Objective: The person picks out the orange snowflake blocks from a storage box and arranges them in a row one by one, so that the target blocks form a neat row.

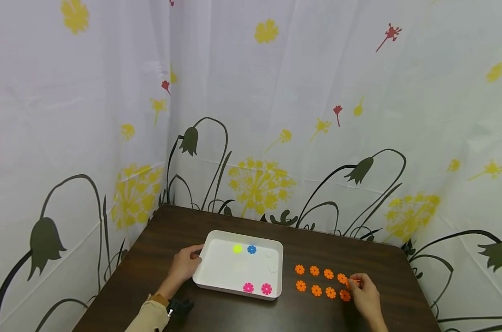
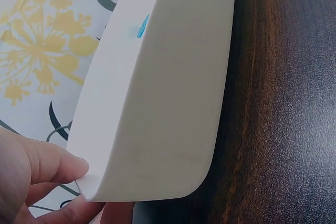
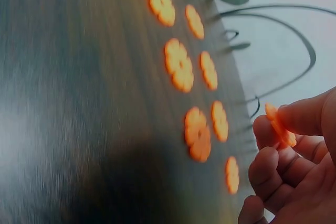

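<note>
My left hand grips the left wall of a white tray, with the thumb on the inside in the left wrist view. Inside the tray lie a yellow disc, a blue notched disc, two pale see-through discs and two pink notched discs. My right hand pinches an orange notched disc between thumb and fingers. It is held at the right end of two rows of orange flower-shaped discs lying on the table, right of the tray.
The dark wooden table reaches back to a white curtain printed with flowers, which also hangs at both sides. A black wrist device sits at the left sleeve.
</note>
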Demonstrator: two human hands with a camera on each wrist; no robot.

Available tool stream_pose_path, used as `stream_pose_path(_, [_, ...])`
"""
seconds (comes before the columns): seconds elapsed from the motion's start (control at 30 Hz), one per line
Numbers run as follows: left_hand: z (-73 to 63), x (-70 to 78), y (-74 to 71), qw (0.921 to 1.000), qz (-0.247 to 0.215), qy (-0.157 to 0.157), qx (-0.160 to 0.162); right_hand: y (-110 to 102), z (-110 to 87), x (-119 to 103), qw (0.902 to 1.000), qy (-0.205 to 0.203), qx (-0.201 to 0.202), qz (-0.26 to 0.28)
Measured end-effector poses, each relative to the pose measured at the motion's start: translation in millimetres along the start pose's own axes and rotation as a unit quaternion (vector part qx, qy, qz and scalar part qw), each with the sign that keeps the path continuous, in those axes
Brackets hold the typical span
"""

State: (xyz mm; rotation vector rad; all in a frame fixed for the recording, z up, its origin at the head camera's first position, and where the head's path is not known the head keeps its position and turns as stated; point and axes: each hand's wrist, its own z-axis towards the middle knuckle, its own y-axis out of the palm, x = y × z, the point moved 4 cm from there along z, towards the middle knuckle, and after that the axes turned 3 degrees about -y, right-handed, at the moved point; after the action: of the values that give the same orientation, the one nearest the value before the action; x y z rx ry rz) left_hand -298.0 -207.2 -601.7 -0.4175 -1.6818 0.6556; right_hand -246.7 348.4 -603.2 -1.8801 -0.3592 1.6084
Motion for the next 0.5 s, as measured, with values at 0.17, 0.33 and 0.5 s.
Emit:
stream_pose_path(0.17, [1.0,-0.2,0.1,1.0000,0.006,-0.001,0.000,-5.5,0.3,17.5,0.9992,0.039,0.002,0.005])
stream_pose_path(0.33, [2.1,0.2,-0.9,1.0000,0.002,0.003,0.004,-9.2,-0.3,25.8,0.9983,0.052,0.020,0.013])
stream_pose_path(0.5, [1.8,-1.5,-0.6,1.0000,0.005,0.001,0.004,-11.3,0.9,35.7,0.9979,0.059,0.027,-0.006])
